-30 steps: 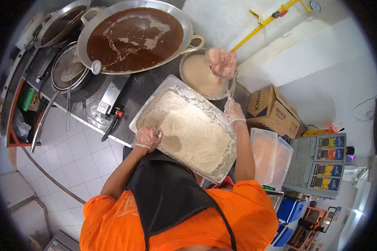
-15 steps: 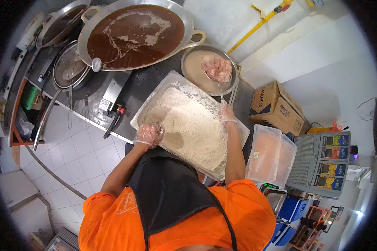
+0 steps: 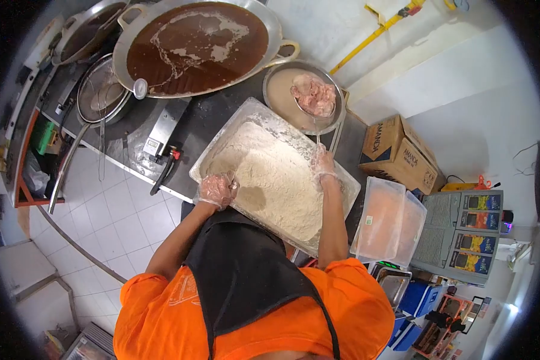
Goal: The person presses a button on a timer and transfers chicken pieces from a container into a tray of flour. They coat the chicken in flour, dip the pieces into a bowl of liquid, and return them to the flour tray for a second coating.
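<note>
In a clear plastic glove, my right hand [image 3: 324, 163] is closed round the thin handle of a wire strainer [image 3: 316, 125]. Its basket carries pieces of raw meat [image 3: 314, 95] over a metal bowl [image 3: 274, 90] of cloudy, pale liquid. A large rectangular tub [image 3: 348, 191] of flour [image 3: 276, 180] lies between my arms, tilted in the view. My left hand [image 3: 217, 191], gloved too, has its fingers curled over the tub's near left rim. The fingertips are partly hidden.
A wide two-handled pan [image 3: 276, 30] of brown liquid stands at the back, a thermometer [image 3: 140, 89] at its edge. Left of it is a round strainer [image 3: 99, 93]. A cardboard box [image 3: 396, 150] and translucent containers [image 3: 384, 219] are at right.
The strainer with the meat appears slightly higher over the bowl. My left hand stays at the tub's rim, and the whole view has shifted a little.
</note>
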A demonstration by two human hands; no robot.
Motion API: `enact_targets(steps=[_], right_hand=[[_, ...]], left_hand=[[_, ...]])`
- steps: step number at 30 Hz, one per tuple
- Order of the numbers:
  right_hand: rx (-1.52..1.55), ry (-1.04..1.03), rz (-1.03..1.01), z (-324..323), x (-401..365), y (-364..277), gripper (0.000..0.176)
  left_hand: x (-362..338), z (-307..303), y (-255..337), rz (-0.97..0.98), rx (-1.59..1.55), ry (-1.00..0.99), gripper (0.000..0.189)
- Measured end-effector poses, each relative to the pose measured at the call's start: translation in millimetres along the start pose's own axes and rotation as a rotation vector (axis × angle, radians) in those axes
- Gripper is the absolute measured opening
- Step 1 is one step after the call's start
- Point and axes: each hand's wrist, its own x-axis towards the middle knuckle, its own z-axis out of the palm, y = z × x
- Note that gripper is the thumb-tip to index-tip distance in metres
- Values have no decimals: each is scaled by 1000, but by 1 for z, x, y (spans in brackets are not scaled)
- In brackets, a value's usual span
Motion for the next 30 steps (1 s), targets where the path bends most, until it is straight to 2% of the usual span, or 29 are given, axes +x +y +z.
enact_targets(steps=[3, 7, 9, 10, 12, 16, 17, 18, 19, 20, 21, 23, 25, 26, 28, 30], right_hand=[[-73, -99, 21, -4, 5, 5, 30], [-56, -107, -12, -3, 8, 6, 27], [-279, -77, -254, -11, 12, 28, 26], [-285, -87, -251, -21, 20, 47, 26], [-505, -18, -350, -46, 31, 91, 22], [-401, -125, -438, -66, -41, 107, 25], [-714, -29, -508, -55, -77, 87, 27], [-1027, 68, -575, -45, -107, 71, 31], [-1028, 62, -571, -39, -127, 63, 31], [-1156, 64, -477, -34, -143, 58, 33], [-1281, 64, -377, -31, -155, 56, 35], [-1338, 88, -383, -29, -169, 62, 35], [-1397, 125, -386, -29, -178, 65, 34], [-1494, 102, -385, -30, -179, 64, 40], [-1589, 77, -376, -35, -186, 63, 45], [-1479, 151, -580, -46, -192, 60, 46]], left_hand=[[0, 2, -1, -8, -20, 3, 23], [2, -3, 2, -16, 1, -13, 24], [0, 3, -4, 12, -23, 3, 25], [0, 3, -5, 0, -24, 3, 25], [0, 5, -6, 0, -4, -6, 24], [-1, 5, -8, 1, -31, -22, 25], [-2, 6, -9, -3, -33, -29, 25], [-4, 6, -9, 12, -115, 59, 21], [-5, 5, -10, 26, -194, 149, 17], [-6, 4, -12, 38, -272, 240, 14], [-6, 6, -14, 31, -268, 232, 14], [-4, 13, -15, -3, -424, 371, 11], [-5, -1, -6, 5, -437, 389, 14], [-5, -6, -3, 15, -453, 422, 16], [-4, 8, -14, 65, -432, 418, 18], [-2, 14, -20, 103, -407, 430, 19]])
